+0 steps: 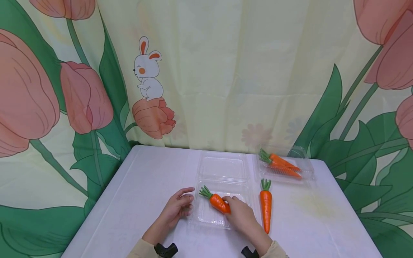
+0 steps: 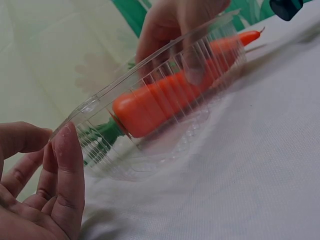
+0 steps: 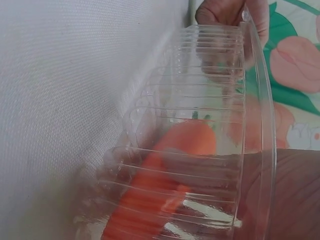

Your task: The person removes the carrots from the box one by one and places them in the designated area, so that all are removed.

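Observation:
An open clear plastic clamshell container (image 1: 208, 216) lies on the table with its lid (image 1: 222, 166) folded back. Inside its base is an orange carrot (image 1: 217, 202) with short green stems, lying at a slant. My right hand (image 1: 242, 215) reaches over the right side and grips the carrot by its body; the tip end is hidden under that hand in the head view. At the container's left edge, my left hand (image 1: 175, 208) pinches the rim between thumb and fingers, as the left wrist view shows (image 2: 45, 185).
A second carrot (image 1: 266, 208) lies on the white tablecloth (image 1: 306, 225) just right of the container. Behind it, near the back right corner, stands another clear clamshell container (image 1: 308, 172) with carrots (image 1: 284, 163) inside. A printed curtain (image 1: 226, 89) hangs behind the table.

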Tool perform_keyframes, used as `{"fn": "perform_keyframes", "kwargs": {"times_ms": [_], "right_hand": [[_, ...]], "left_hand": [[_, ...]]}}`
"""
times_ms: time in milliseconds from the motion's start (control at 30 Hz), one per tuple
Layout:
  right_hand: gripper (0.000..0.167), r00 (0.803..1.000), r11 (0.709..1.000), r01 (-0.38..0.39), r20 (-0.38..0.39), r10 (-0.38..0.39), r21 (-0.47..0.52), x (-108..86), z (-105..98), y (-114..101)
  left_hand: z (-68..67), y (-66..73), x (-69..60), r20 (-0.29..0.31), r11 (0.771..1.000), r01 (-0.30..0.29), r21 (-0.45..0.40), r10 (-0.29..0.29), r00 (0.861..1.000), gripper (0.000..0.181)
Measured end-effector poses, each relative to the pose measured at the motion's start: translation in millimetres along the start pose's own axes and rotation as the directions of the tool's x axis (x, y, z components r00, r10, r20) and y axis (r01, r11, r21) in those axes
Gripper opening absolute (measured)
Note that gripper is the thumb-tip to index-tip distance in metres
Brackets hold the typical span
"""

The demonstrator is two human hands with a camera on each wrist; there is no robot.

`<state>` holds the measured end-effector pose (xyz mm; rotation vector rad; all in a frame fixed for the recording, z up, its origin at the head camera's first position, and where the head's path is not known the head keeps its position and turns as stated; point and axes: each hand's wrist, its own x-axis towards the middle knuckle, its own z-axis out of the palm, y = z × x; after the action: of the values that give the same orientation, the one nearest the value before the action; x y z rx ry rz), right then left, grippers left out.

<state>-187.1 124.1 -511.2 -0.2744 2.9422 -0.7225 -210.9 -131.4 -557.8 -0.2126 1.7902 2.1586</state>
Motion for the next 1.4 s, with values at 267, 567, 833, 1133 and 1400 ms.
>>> {"fn": "perform_keyframes", "kwargs": {"times_ms": [267, 567, 833, 1133, 1400], "right_hand": [[0.047, 1.0, 1.0, 0.025, -0.001, -0.025, 0.006, -0.5, 0.3, 3.0], [0.049, 0.998, 0.998, 0.055, 0.001, -0.055, 0.033, -1.8, -6.5, 2.6], [0.05, 0.999, 0.996, 0.044, 0.008, -0.045, 0.079, -2.4, -9.3, 3.6], [0.051, 1.0, 0.997, 0.014, -0.013, -0.013, 0.08, -5.0, -20.9, -0.7], [0.055, 0.999, 0.998, 0.016, -0.048, -0.013, 0.061, -8.0, -33.3, -2.5]], "left_hand": [[-0.9, 0.3, -0.7, 0.01, 1.0, 0.0, -0.014, 0.0, 1.0, 0.055], [-1.0, 0.1, -0.2, 0.009, 1.0, -0.001, -0.008, 0.001, 1.0, 0.055], [-1.2, 0.8, -0.8, 0.013, 1.0, 0.0, -0.009, 0.0, 1.0, 0.053], [-0.9, 1.9, -1.8, 0.018, 1.0, 0.008, -0.008, -0.008, 1.0, 0.054], [-1.2, 1.4, -0.7, 0.018, 1.0, -0.001, -0.016, 0.001, 1.0, 0.052]]}}
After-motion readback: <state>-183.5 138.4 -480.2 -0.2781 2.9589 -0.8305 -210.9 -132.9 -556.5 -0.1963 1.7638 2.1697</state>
